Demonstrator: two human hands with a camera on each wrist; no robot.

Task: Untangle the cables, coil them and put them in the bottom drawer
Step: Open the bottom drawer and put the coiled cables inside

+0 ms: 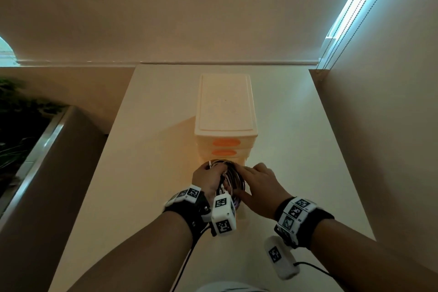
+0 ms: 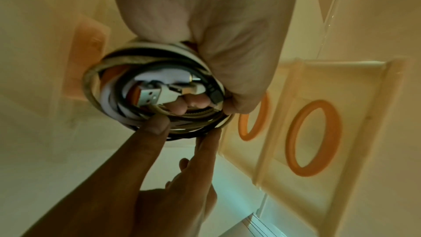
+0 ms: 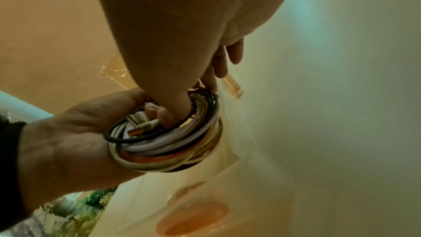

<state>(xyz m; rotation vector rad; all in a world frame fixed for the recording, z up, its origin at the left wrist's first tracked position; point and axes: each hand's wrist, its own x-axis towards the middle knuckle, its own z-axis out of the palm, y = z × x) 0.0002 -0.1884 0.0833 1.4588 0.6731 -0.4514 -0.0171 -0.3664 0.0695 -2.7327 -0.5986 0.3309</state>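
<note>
Your left hand (image 1: 208, 178) has a tight grip on the coil of cables (image 1: 231, 176), with its fingers curled round one side of the ring. Your right hand (image 1: 258, 187) meets the coil from the other side. Its thumb (image 2: 157, 123) pokes into the middle of the ring and its fingers (image 2: 208, 143) press on the outside, so it pinches the loops.

The coil has white, black, orange and tan loops. A plug with an orange tip (image 2: 145, 96) sits in the middle of it.

You hold the coil just in front of the little drawer unit (image 1: 225, 106), down low by the bottom drawer (image 1: 244, 211), which is pulled out. The two drawers above have orange ring handles (image 2: 313, 138). The unit stands on the pale desk (image 1: 142, 173).
</note>
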